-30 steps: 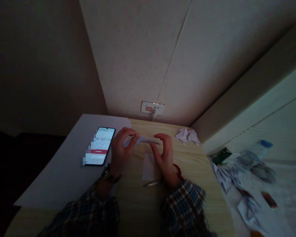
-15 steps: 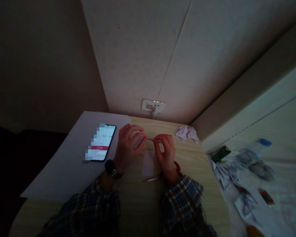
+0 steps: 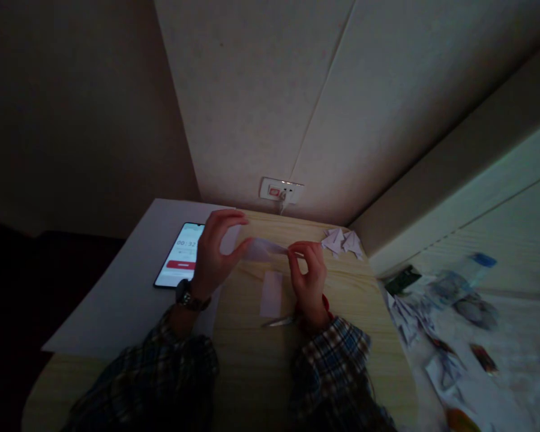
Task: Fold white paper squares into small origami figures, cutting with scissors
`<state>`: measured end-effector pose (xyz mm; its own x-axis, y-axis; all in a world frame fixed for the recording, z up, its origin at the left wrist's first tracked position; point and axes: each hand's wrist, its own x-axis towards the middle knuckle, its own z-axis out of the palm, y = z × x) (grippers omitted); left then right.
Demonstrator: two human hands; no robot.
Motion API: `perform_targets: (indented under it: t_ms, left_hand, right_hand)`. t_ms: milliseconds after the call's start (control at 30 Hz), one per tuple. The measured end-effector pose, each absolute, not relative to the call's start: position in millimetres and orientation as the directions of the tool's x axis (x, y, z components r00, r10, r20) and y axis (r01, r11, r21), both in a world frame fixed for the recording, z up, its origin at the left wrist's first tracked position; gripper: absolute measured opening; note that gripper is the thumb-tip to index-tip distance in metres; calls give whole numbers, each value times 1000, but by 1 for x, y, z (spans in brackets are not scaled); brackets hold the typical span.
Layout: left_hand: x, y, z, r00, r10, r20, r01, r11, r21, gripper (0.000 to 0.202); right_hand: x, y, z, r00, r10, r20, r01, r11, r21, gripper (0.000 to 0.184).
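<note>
A small piece of white paper (image 3: pixel 266 248), partly folded, is held up over the wooden table. My right hand (image 3: pixel 309 273) pinches its right end between thumb and fingers. At the other end is my left hand (image 3: pixel 218 249), fingers spread away from the thumb; the thumb tip meets or overlaps the paper's edge, and I cannot tell which. Below them a small paper rectangle (image 3: pixel 271 294) lies flat on the tabletop. Scissors (image 3: pixel 279 321) lie beneath my right wrist, with their red handle mostly hidden behind it.
Left of my hands, a phone (image 3: pixel 177 258) showing a timer rests on a large white sheet (image 3: pixel 112 300). Two folded paper shapes (image 3: pixel 342 241) sit at the table's back right corner. A wall socket (image 3: pixel 281 190) holds a plug. Beyond the right edge are a plastic bottle (image 3: pixel 461 279) and folded papers (image 3: pixel 407 318).
My left hand has moved left and opened, its fingers parting from the thumb. The paper now shows a wider face between the hands. My right hand keeps its pinch, shifted slightly right.
</note>
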<state>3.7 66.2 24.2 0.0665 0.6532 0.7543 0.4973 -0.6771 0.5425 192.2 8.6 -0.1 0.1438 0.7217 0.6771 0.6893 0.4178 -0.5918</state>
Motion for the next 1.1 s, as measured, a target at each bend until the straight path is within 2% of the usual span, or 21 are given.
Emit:
perform_targets:
  t_ms: [67, 133, 267, 500, 633, 733, 867, 1100]
  left_hand:
    - [9, 63, 23, 164, 677, 717, 447, -699, 558, 13]
    - [15, 60, 21, 242, 701, 670, 386, -704, 596, 6]
    - [20, 56, 19, 218, 715, 664, 353, -692, 630, 11]
    - [25, 48, 21, 361, 558, 747, 403, -816, 415, 18]
    - [30, 44, 20, 365, 534, 763, 384, -832, 399, 20]
    - [28, 45, 21, 295, 556, 777, 382, -814, 437, 17]
    - [23, 48, 23, 140, 621, 771, 365, -756, 543, 13]
    - [27, 53, 20, -32, 789, 614, 156, -602, 783, 12]
  right_hand:
    - [190, 9, 0, 140, 720, 679, 683, 426, -593, 11]
    - [188, 8, 0, 123, 725, 678, 678, 437, -591, 11]
    - [186, 7, 2, 109, 724, 682, 685, 442, -579, 9]
    - [182, 2, 6, 46, 710, 703, 696, 482, -532, 8]
    - [178, -1, 5, 12, 710, 704, 682, 509, -525, 12]
    - [182, 1, 4, 19, 702, 712, 675, 516, -527, 12]
    - [196, 7, 0, 89, 684, 724, 692, 481, -539, 9]
    - [205, 11, 0, 211, 678, 704, 684, 412, -602, 8]
